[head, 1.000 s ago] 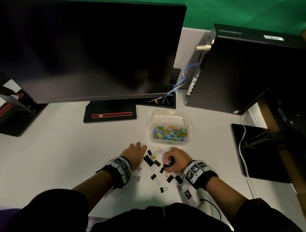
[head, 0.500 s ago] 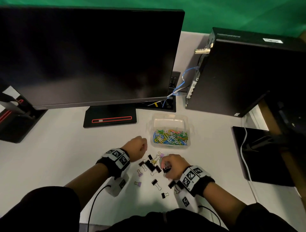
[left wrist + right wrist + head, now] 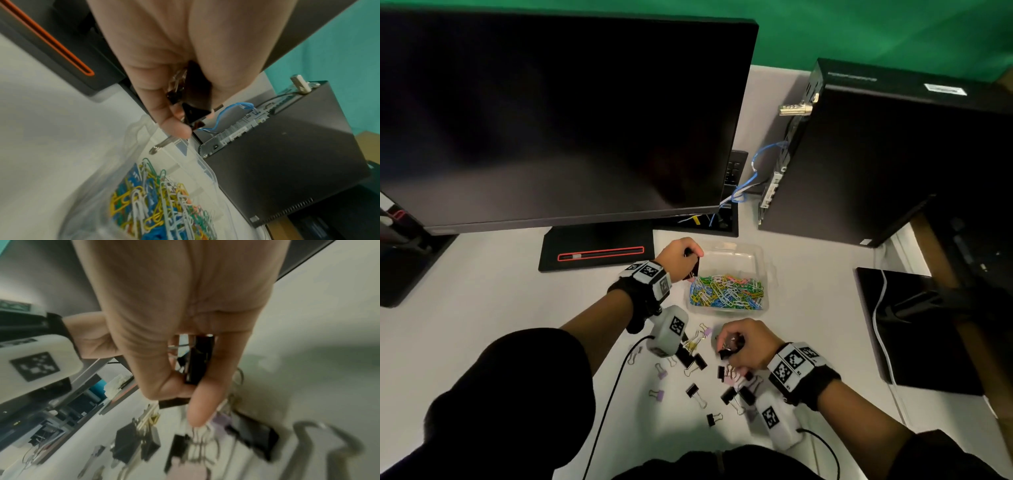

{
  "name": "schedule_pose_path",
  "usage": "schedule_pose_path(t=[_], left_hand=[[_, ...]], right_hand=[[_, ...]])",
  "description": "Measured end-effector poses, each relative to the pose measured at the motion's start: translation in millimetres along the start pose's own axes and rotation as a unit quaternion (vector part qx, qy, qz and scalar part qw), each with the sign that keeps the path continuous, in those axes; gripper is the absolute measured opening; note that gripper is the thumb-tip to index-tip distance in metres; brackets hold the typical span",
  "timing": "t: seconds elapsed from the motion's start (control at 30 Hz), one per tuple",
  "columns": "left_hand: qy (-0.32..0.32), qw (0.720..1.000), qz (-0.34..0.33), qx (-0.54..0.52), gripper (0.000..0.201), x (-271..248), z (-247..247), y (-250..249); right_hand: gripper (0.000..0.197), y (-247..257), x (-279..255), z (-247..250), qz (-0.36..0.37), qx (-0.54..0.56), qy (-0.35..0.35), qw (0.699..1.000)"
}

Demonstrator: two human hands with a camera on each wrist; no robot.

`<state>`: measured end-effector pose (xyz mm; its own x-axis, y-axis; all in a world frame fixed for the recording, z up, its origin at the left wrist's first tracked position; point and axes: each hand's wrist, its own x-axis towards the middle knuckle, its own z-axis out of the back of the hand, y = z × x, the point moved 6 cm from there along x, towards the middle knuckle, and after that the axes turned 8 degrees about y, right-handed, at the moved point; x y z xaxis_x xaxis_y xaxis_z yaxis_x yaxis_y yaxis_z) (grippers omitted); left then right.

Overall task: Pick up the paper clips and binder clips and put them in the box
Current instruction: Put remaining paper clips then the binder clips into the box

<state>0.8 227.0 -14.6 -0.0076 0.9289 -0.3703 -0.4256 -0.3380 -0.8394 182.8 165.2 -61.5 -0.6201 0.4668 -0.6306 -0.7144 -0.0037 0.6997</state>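
Overhead, left hand (image 3: 677, 257) grips black binder clips (image 3: 194, 112) above the box (image 3: 763, 260) edge, right hand (image 3: 744, 342) grips clips (image 3: 198, 360) over the desk (image 3: 482, 308); no readable writing.

Both arms wear black sleeves (image 3: 524, 387) pushed up to the forearm. Each wrist carries a black band (image 3: 808, 387) topped with white blocks printed with black square markers (image 3: 792, 363); a white camera housing (image 3: 667, 330) hangs beneath, trailing a thin black cable (image 3: 606, 411).
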Motion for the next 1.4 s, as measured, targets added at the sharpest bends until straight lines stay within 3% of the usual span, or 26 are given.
schedule_pose_path(t=[0.17,0.27,0.4,0.5,0.7,0.87,1.07,1.2,1.4], left_hand=[[-0.03,0.997,0.008,-0.077,0.021,28.2,-4.7,2.6],[-0.036,0.992,0.029,-0.116,0.017,44.7,-10.7,8.2],[-0.047,0.992,0.001,-0.116,0.015,58.6,-17.0,1.9],[-0.031,0.992,0.007,-0.119,0.019,67.4,-21.4,3.1],[0.03,0.987,0.054,-0.147,0.029,64.1,-30.0,3.2],[0.043,0.999,-0.012,-0.031,0.039,45.6,-16.2,-12.4],[-0.029,0.999,-0.04,0.023,0.033,15.0,17.0,-9.2],[-0.046,0.993,0.0,0.107,0.025,-11.2,24.4,13.5],[0.017,0.968,0.09,0.233,0.024,-56.5,11.1,65.9]], right_hand=[[0.036,21.6,0.7,37.5,0.033,0.018,0.001,0.999],[0.033,33.1,9.5,75.4,0.032,0.027,-0.047,0.998],[0.03,42.8,26.2,121.3,0.03,0.052,-0.143,0.988],[0.029,42.0,40.7,137.8,0.016,0.045,-0.183,0.982],[0.042,38.8,64.3,138.6,0.004,-0.012,-0.188,0.982],[0.041,35.3,72.4,137.7,0.013,-0.017,-0.167,0.986],[0.045,38.1,51.9,140.7,0.031,-0.065,-0.195,0.978],[0.03,46.9,20.0,129.6,0.072,-0.088,-0.225,0.968],[0.017,32.8,-0.8,61.2,0.108,-0.167,-0.083,0.976]])
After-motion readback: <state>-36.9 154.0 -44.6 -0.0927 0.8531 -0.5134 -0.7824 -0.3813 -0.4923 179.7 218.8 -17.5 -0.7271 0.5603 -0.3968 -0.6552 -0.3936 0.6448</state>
